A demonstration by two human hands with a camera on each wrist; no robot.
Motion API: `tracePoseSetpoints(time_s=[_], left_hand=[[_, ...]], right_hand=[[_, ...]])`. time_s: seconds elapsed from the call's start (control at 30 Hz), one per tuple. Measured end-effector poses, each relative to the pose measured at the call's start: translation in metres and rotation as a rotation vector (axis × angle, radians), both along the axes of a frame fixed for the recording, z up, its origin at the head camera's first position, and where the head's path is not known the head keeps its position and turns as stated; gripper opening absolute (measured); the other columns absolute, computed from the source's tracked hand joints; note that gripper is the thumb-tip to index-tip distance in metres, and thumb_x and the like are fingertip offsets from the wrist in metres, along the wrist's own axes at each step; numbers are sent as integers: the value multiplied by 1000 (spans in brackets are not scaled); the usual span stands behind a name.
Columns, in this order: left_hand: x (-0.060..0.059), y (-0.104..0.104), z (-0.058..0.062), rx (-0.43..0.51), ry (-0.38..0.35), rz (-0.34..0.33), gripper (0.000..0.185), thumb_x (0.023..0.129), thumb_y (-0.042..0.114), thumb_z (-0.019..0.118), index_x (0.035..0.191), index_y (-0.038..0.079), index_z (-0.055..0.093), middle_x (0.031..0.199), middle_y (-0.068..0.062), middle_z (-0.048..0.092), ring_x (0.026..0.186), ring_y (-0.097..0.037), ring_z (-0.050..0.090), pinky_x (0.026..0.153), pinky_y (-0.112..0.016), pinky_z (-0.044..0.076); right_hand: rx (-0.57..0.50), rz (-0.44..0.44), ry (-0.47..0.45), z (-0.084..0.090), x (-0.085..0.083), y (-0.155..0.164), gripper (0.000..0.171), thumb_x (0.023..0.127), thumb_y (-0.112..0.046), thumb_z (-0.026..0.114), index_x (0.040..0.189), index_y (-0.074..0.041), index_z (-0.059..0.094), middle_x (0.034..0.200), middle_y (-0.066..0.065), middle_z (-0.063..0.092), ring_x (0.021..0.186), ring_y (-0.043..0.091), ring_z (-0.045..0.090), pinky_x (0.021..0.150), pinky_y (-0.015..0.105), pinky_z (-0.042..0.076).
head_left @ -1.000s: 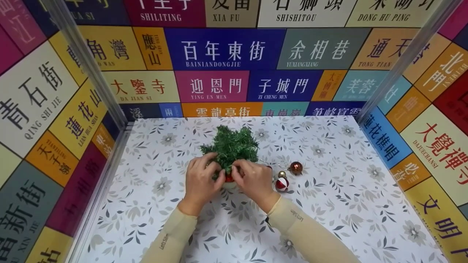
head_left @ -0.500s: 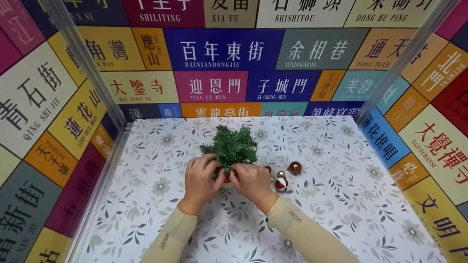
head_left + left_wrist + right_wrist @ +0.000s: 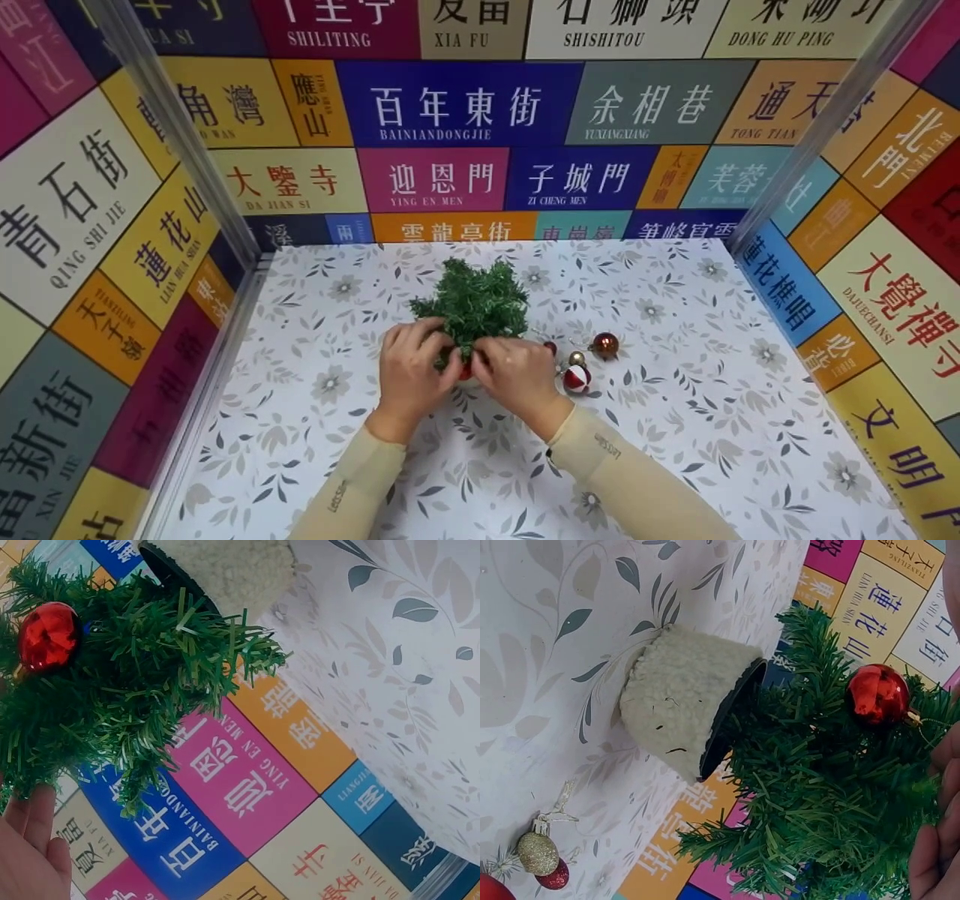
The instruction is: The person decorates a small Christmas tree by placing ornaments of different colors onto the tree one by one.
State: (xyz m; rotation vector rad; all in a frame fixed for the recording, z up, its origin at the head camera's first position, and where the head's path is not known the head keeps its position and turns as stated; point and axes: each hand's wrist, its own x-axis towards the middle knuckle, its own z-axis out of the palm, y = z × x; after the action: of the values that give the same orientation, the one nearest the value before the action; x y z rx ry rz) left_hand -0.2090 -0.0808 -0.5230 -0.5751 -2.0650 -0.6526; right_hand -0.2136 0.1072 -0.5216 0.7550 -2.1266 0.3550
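A small green artificial tree (image 3: 474, 300) stands in a white fleecy pot (image 3: 682, 705) at the middle of the floral table (image 3: 675, 450). Both hands meet at the tree's near, lower branches. My left hand (image 3: 411, 367) curls its fingers round a low branch. My right hand (image 3: 517, 371) pinches at the hanging loop of a shiny red bauble (image 3: 877, 694), which sits among the needles between the two hands. The left wrist view shows the same red bauble (image 3: 46, 634) on the tree (image 3: 127, 690), with fingertips (image 3: 30, 855) just below the foliage.
Loose ornaments lie right of the hands: a bronze-red ball (image 3: 605, 345), a small gold ball (image 3: 576, 358), a red-and-white ball (image 3: 577, 378) and a tiny red one (image 3: 551, 346). Colourful sign-covered walls (image 3: 457, 105) enclose the table on three sides.
Almost nothing: both hands stay at the tree's front with the red bauble between them, and the fingers shift only slightly.
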Motion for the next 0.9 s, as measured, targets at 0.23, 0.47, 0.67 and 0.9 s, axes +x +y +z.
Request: tracePoseSetpoints(time_s=[0.23,0.47,0.67,0.9], left_hand=[[0,-1,0,-8,0,-11,9,86,22,67,87,13,66,112,-10,68,95,-30,64,87,-48,48],[1,-2,-1,-9,-11,-7,25,82,29,70,98,10,65,118,-10,65,98,-30,63,90,-47,47],[1,-3,-2,-25,-35,-5,61,82,40,72,133,8,59,140,-10,55,112,-30,60,92,-47,46],[-2,-5,-4,-63,-102,-35,85,81,43,78,151,11,43,155,-11,39,131,-31,49,103,-52,40]], right_hand=[[-7,25,3,1,1,3,7,85,-21,72,89,-15,74,72,-6,69,47,10,55,41,27,45],[-4,39,-5,4,4,9,14,87,-22,70,97,-13,74,75,-5,70,48,8,54,41,24,43],[-7,55,-1,3,9,22,19,85,-22,72,103,-15,73,79,-6,68,53,8,56,44,26,46],[-20,88,4,-10,15,49,23,81,-23,73,103,-14,73,79,-5,67,57,10,59,45,30,48]])
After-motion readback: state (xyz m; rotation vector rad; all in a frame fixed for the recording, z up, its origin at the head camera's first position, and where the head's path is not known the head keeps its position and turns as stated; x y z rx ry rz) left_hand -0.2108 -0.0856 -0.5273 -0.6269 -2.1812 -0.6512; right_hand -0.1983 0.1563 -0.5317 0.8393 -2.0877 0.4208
